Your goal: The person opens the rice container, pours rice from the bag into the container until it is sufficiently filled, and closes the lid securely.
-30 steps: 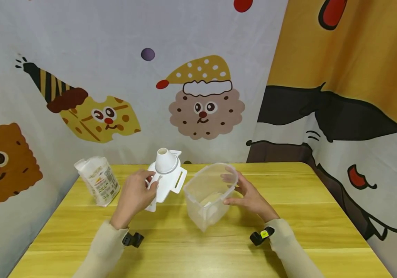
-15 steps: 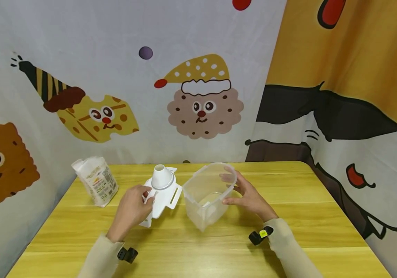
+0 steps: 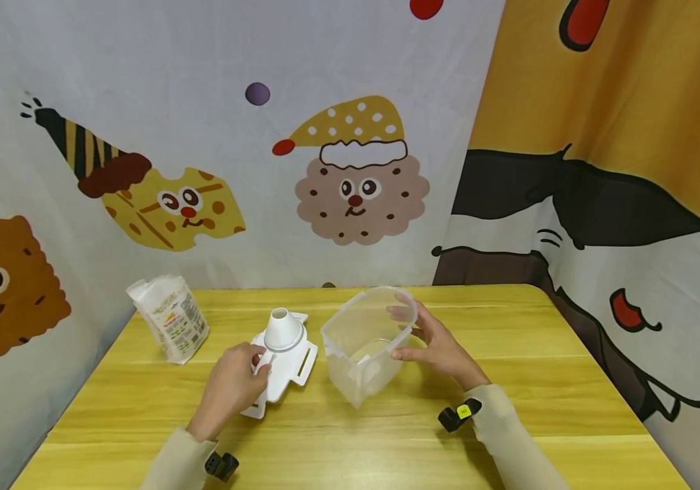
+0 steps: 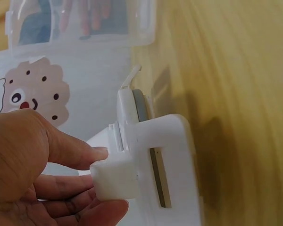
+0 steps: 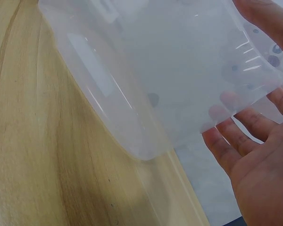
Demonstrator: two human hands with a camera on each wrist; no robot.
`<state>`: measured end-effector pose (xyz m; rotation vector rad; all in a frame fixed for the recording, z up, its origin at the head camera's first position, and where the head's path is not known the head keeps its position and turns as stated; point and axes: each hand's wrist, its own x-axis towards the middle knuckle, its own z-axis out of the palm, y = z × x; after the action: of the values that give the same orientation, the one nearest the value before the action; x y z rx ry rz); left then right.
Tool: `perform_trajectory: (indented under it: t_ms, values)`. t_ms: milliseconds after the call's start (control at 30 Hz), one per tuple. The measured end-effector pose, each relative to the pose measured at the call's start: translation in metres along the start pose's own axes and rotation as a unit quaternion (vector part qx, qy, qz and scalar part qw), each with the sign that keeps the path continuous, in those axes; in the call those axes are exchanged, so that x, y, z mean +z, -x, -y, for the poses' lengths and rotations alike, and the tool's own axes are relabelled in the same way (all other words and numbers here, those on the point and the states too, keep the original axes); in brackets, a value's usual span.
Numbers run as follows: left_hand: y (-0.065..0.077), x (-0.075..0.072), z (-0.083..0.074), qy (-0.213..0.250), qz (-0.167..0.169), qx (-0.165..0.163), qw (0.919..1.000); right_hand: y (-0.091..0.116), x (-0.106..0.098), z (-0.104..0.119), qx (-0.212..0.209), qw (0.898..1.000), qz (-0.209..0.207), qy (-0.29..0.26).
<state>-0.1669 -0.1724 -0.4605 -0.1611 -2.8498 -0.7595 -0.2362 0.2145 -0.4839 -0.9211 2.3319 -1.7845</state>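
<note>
My left hand (image 3: 233, 384) pinches a raised grip on a white plastic lid (image 3: 281, 367), which has slotted side tabs and a cone-shaped spout (image 3: 282, 329) pointing up. In the left wrist view, thumb and fingers close on a small white block on the lid (image 4: 174, 136). The lid lies low over the table; whether it touches the wood, I cannot tell. My right hand (image 3: 438, 347) holds a translucent, open-topped plastic container (image 3: 356, 374) by its right side, thumb in front and fingers behind. The right wrist view shows fingertips pressed against the container wall (image 5: 179, 70).
A white printed bag (image 3: 178, 323) stands at the back left of the yellow wooden table (image 3: 509, 435). Behind the table's far edge hangs a cloth (image 3: 203, 122) with cartoon figures.
The lid has come down toward the table and slightly left with my left hand, ending flatter. My right hand and the container have stayed where they were.
</note>
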Motion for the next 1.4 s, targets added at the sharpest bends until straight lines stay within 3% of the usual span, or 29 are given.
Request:
perform_trajectory:
  t_ms: [467,833,1000,1133,1400]
  values:
    - [0.001,0.011,0.005,-0.009,0.007,-0.001,0.9999,0.0,0.0,-0.002,-0.003,1.0,-0.001,0.004]
    - [0.002,0.006,0.014,0.015,0.014,0.006,0.9998,-0.003,-0.001,-0.004,-0.005,1.0,0.0,0.005]
    - [0.002,0.002,0.018,0.026,-0.033,0.022,0.9989,0.004,-0.002,-0.005,0.004,1.0,-0.006,0.014]
    - [0.002,-0.009,0.024,0.027,-0.093,0.056,0.9937,0.004,-0.002,-0.005,0.007,1.0,-0.005,0.012]
    - [0.0,-0.028,0.033,0.008,-0.204,0.138,0.9692,0.001,0.0,-0.005,0.0,1.0,-0.003,0.005]
